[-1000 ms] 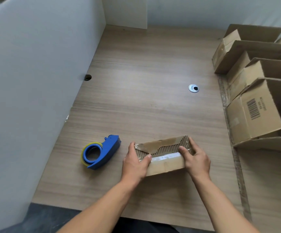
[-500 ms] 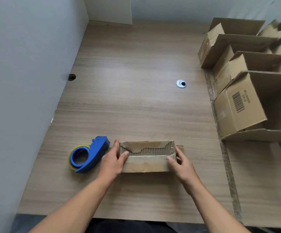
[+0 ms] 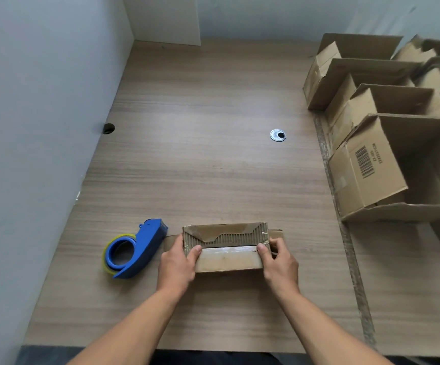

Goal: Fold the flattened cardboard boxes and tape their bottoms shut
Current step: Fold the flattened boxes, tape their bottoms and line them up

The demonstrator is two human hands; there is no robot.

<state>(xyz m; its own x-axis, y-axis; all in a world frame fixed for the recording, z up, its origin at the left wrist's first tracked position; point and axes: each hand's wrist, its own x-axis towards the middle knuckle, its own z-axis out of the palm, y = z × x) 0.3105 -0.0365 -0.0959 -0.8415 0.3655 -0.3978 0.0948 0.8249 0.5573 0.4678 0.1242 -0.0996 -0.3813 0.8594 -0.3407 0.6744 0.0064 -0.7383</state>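
A small brown cardboard box (image 3: 226, 248) stands on the wooden table near its front edge, bottom flaps folded shut with a strip of clear tape along the seam. My left hand (image 3: 178, 262) grips its left end, thumb on the taped seam. My right hand (image 3: 279, 262) grips its right end in the same way. A blue tape dispenser (image 3: 134, 250) with a yellowish roll lies just left of the box, touching neither hand.
Several assembled open cardboard boxes (image 3: 371, 159) lie in a row along the table's right side. A round cable grommet (image 3: 278, 135) sits mid-table. A grey partition wall (image 3: 42, 127) bounds the left side.
The box was tilted a second ago and now sits squared to the table edge. Both hands kept their hold. The camera view shifted slightly.
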